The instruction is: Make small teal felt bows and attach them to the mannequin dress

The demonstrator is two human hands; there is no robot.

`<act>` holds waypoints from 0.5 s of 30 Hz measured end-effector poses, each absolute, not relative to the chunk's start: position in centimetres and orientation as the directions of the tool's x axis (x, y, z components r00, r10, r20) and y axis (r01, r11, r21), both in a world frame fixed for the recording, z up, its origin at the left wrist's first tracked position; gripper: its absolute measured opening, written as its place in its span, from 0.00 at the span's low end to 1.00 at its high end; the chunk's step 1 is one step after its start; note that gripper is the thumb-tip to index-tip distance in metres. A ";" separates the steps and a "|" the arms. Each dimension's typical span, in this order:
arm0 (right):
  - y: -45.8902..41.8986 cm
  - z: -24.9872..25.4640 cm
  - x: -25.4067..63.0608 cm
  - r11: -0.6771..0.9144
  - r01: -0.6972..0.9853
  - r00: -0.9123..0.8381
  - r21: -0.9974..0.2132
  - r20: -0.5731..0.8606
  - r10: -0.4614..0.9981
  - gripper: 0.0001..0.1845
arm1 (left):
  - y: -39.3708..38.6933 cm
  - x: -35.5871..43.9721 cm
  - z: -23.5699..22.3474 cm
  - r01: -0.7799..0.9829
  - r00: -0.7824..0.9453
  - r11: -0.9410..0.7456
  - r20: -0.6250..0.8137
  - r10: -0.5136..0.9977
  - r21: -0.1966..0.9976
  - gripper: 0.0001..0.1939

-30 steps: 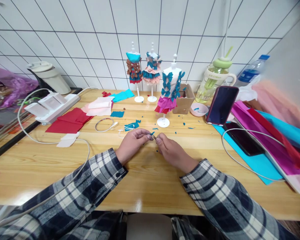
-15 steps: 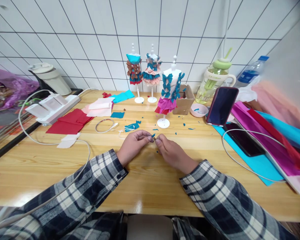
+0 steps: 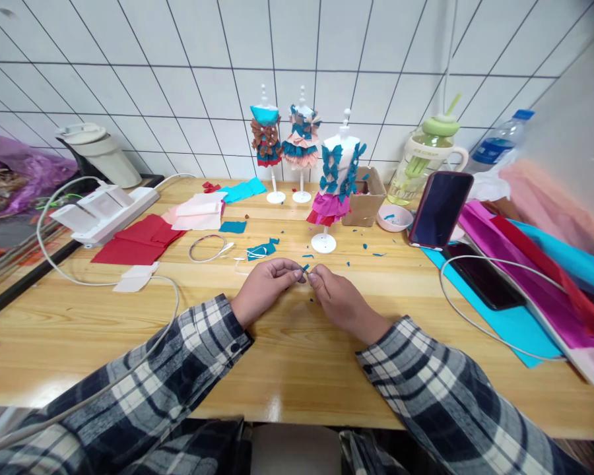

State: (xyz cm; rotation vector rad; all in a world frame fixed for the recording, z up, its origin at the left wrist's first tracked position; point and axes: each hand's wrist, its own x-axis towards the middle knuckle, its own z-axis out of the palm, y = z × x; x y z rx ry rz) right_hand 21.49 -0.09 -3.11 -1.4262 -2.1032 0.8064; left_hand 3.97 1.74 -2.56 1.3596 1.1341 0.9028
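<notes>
Close together over the middle of the table, my left hand (image 3: 270,285) and my right hand (image 3: 344,298) meet at a small teal paper strip (image 3: 305,268). The left thumb and index finger pinch the strip. My right fingers are closed too, at the strip's right side; what exactly they grip is mostly hidden. Just beyond stands a small white dress form (image 3: 323,244) with teal bows and a magenta and red ruffled skirt. Left of it lie a cut teal paper piece (image 3: 261,251) and a teal square (image 3: 233,227). Teal scraps (image 3: 365,246) are scattered around.
Two more dressed forms (image 3: 276,196) stand near the wall by a cardboard box (image 3: 365,208). Left are red paper (image 3: 138,241), a power strip (image 3: 113,218) and cables. A pink bowl (image 3: 394,218), propped phone (image 3: 439,210), flat phone (image 3: 485,277) and coloured sheets (image 3: 505,330) lie right.
The teal strip between my fingertips has shifted slightly and shows a little differently. Both hands stay in nearly the same place.
</notes>
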 end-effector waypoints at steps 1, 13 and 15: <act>-0.1 -3.1 21.5 0.288 0.653 -0.340 -0.700 0.068 0.938 0.14 | 1.8 4.0 -2.6 0.121 0.254 0.059 -0.089 0.963 0.991 0.14; 0.2 -2.2 21.4 -0.398 -0.125 -0.374 -0.909 -0.329 0.867 0.19 | 1.6 3.9 -2.4 -0.270 0.246 0.167 -0.100 0.964 0.948 0.13; 0.2 -1.9 21.4 -0.461 -0.195 -0.385 -0.866 -0.365 0.848 0.18 | 1.6 3.9 -2.3 -0.331 0.218 0.132 -0.061 0.974 0.934 0.12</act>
